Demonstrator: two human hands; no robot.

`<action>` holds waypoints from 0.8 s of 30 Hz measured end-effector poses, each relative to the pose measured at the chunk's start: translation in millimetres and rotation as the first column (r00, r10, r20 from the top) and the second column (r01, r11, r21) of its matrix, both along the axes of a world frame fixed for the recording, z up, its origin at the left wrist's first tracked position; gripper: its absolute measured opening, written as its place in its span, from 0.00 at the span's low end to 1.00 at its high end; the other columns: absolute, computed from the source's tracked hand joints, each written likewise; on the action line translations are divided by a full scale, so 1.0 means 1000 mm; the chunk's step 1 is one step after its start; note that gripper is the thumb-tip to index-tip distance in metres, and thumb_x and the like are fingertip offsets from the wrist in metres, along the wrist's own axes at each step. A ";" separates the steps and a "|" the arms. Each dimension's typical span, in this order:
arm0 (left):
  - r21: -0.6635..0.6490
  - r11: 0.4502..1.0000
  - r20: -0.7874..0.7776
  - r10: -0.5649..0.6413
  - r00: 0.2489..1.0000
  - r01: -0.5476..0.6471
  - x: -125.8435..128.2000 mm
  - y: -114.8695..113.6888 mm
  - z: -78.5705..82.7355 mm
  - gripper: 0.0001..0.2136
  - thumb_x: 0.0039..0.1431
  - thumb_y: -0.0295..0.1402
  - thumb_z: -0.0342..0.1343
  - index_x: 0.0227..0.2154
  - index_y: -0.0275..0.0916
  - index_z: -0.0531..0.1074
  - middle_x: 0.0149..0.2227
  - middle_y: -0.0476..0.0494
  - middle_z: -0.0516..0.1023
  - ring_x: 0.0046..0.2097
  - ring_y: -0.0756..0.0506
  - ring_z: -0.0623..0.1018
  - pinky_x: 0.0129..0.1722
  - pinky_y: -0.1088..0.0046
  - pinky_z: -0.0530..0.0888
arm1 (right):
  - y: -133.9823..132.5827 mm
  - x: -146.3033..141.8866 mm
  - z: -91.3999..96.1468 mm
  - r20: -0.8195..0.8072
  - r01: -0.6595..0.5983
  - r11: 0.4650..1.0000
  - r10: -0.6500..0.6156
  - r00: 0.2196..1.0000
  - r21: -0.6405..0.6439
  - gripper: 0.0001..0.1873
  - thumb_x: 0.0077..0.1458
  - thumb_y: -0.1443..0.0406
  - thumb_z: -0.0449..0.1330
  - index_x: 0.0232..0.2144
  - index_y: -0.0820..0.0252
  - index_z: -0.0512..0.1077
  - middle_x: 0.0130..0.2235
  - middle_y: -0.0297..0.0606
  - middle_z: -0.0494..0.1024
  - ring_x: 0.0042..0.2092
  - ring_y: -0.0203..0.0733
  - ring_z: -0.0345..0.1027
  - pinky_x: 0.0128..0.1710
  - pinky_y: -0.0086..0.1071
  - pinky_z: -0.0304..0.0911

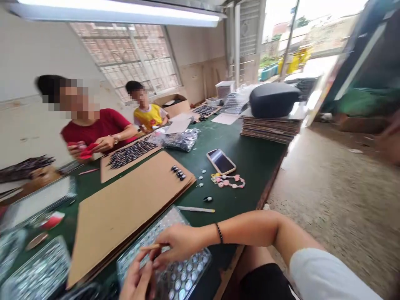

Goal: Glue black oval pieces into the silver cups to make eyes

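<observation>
My right hand [178, 243], with a dark beaded band on the wrist, reaches in over a clear plastic tray [200, 266]. Its fingers are pinched close to those of my left hand [137, 277], which is also closed. A small dark piece seems to sit between the fingertips, too hidden to name. Rows of small round shiny pieces [184, 276] fill the tray under both hands. Left of the tray lies a stack of cardboard sheets [125, 200], with several small black pieces with pale tops [178, 172] lined up near its far corner.
Beyond the tray lie a white pen [196, 209], a phone [221, 161] with a beaded strap [229, 181], and a loose black piece [207, 199]. A dark case [274, 101] tops a stack of sheets [268, 127]. Two people sit across the green table [250, 154].
</observation>
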State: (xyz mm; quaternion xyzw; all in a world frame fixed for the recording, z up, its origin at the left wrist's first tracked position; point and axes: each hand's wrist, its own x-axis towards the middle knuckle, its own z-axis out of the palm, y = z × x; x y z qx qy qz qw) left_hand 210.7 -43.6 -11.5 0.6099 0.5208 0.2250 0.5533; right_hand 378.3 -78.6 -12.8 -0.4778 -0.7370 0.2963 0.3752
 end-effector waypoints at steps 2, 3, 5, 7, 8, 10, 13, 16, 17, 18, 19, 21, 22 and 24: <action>-0.045 0.999 0.116 -0.022 0.993 0.028 0.000 -0.010 0.003 0.27 0.41 0.50 0.57 0.44 0.40 0.65 0.16 0.55 0.66 0.16 0.54 0.61 0.13 0.81 0.57 | -0.005 -0.001 0.002 -0.060 -0.017 1.000 0.017 0.998 0.006 0.06 0.49 0.70 0.62 0.33 0.64 0.72 0.26 0.29 0.71 0.25 0.30 0.60 0.24 0.19 0.52; -0.099 0.994 0.177 -0.029 0.984 0.047 0.000 -0.013 0.004 0.26 0.42 0.47 0.59 0.43 0.39 0.65 0.17 0.55 0.66 0.16 0.55 0.61 0.14 0.82 0.57 | -0.007 -0.002 0.002 -0.093 -0.018 1.000 0.017 0.996 -0.007 0.08 0.47 0.73 0.62 0.34 0.64 0.72 0.26 0.29 0.71 0.25 0.30 0.61 0.24 0.19 0.53; -0.261 0.964 0.298 0.020 0.954 0.061 -0.003 -0.012 0.005 0.22 0.45 0.40 0.60 0.43 0.39 0.66 0.20 0.53 0.67 0.17 0.57 0.61 0.14 0.85 0.55 | -0.007 -0.001 0.003 -0.125 0.008 1.000 -0.012 0.992 -0.030 0.09 0.46 0.75 0.61 0.33 0.63 0.73 0.26 0.30 0.72 0.26 0.32 0.61 0.26 0.21 0.54; -0.433 0.901 0.428 0.179 0.886 0.027 -0.009 -0.007 0.006 0.17 0.47 0.34 0.59 0.41 0.37 0.67 0.26 0.49 0.71 0.19 0.57 0.64 0.13 0.86 0.54 | -0.001 0.007 0.003 -0.114 0.111 0.993 -0.114 0.987 -0.026 0.07 0.45 0.75 0.60 0.30 0.63 0.74 0.25 0.31 0.71 0.26 0.33 0.60 0.25 0.22 0.53; -0.505 0.863 0.471 0.278 0.837 -0.003 -0.014 -0.004 0.006 0.14 0.48 0.31 0.58 0.39 0.36 0.68 0.29 0.46 0.72 0.21 0.57 0.66 0.14 0.86 0.57 | 0.005 0.014 0.003 -0.119 0.158 0.987 -0.161 0.980 -0.031 0.07 0.46 0.74 0.59 0.30 0.63 0.74 0.26 0.32 0.71 0.25 0.33 0.60 0.24 0.23 0.52; -0.597 0.799 0.512 0.440 0.738 -0.062 -0.021 -0.001 0.008 0.11 0.48 0.23 0.56 0.37 0.34 0.69 0.34 0.43 0.73 0.27 0.54 0.72 0.21 0.83 0.66 | 0.024 0.037 0.004 -0.106 0.259 0.966 -0.259 0.960 -0.014 0.06 0.48 0.70 0.58 0.31 0.63 0.73 0.26 0.33 0.71 0.24 0.33 0.59 0.22 0.23 0.52; -0.616 0.784 0.546 0.490 0.679 -0.071 -0.028 -0.003 0.010 0.14 0.46 0.14 0.50 0.34 0.33 0.69 0.35 0.43 0.73 0.34 0.49 0.75 0.32 0.77 0.72 | 0.069 0.085 0.009 0.036 0.502 0.862 -0.505 0.862 0.071 0.11 0.48 0.63 0.58 0.34 0.63 0.73 0.26 0.34 0.71 0.25 0.35 0.62 0.22 0.25 0.54; -0.602 0.798 0.573 0.454 0.683 -0.025 -0.027 -0.009 0.013 0.15 0.45 0.11 0.48 0.33 0.32 0.69 0.37 0.41 0.74 0.40 0.44 0.76 0.38 0.75 0.73 | 0.122 0.135 0.010 0.088 0.598 0.795 -0.606 0.791 0.100 0.11 0.44 0.65 0.61 0.33 0.64 0.72 0.30 0.37 0.72 0.29 0.39 0.64 0.25 0.26 0.55; -0.596 0.803 0.581 0.440 0.685 -0.010 -0.026 -0.010 0.014 0.14 0.46 0.11 0.48 0.34 0.31 0.69 0.39 0.39 0.74 0.43 0.43 0.75 0.41 0.73 0.72 | 0.138 0.148 0.009 0.109 0.618 0.781 -0.625 0.773 0.093 0.10 0.43 0.66 0.61 0.31 0.65 0.72 0.29 0.37 0.72 0.29 0.40 0.64 0.25 0.27 0.55; -0.591 0.807 0.586 0.427 0.689 0.001 -0.026 -0.010 0.014 0.14 0.47 0.12 0.49 0.36 0.30 0.69 0.41 0.38 0.73 0.45 0.42 0.74 0.43 0.72 0.72 | 0.152 0.159 0.005 0.129 0.624 0.778 -0.628 0.767 0.075 0.09 0.42 0.66 0.62 0.29 0.65 0.73 0.27 0.37 0.73 0.28 0.40 0.64 0.24 0.27 0.55; -0.588 0.809 0.585 0.417 0.696 0.009 -0.026 -0.009 0.015 0.14 0.48 0.13 0.49 0.38 0.30 0.68 0.43 0.36 0.72 0.46 0.41 0.73 0.45 0.71 0.71 | 0.163 0.167 0.001 0.147 0.627 0.777 -0.628 0.764 0.056 0.08 0.42 0.66 0.62 0.28 0.65 0.73 0.26 0.37 0.73 0.28 0.40 0.64 0.24 0.27 0.55; -0.593 0.805 0.555 0.404 0.727 0.005 -0.026 -0.006 0.016 0.16 0.50 0.16 0.52 0.43 0.31 0.66 0.47 0.35 0.70 0.47 0.41 0.72 0.44 0.72 0.73 | 0.180 0.177 -0.010 0.177 0.627 0.779 -0.620 0.764 0.023 0.06 0.42 0.67 0.62 0.26 0.65 0.73 0.25 0.36 0.73 0.27 0.39 0.65 0.24 0.26 0.55; -0.599 0.800 0.528 0.401 0.749 -0.005 -0.026 -0.004 0.016 0.17 0.50 0.18 0.53 0.45 0.32 0.65 0.49 0.36 0.69 0.46 0.41 0.73 0.41 0.73 0.74 | 0.186 0.180 -0.016 0.191 0.624 0.782 -0.614 0.766 0.009 0.05 0.42 0.68 0.62 0.26 0.65 0.74 0.24 0.36 0.73 0.27 0.39 0.65 0.24 0.26 0.55; -0.610 0.792 0.472 0.401 0.785 -0.037 -0.025 0.000 0.017 0.19 0.49 0.20 0.55 0.47 0.34 0.64 0.49 0.37 0.69 0.44 0.41 0.74 0.35 0.75 0.76 | 0.195 0.182 -0.026 0.217 0.611 0.792 -0.594 0.775 -0.012 0.04 0.42 0.69 0.61 0.26 0.65 0.74 0.24 0.35 0.73 0.26 0.37 0.65 0.23 0.25 0.55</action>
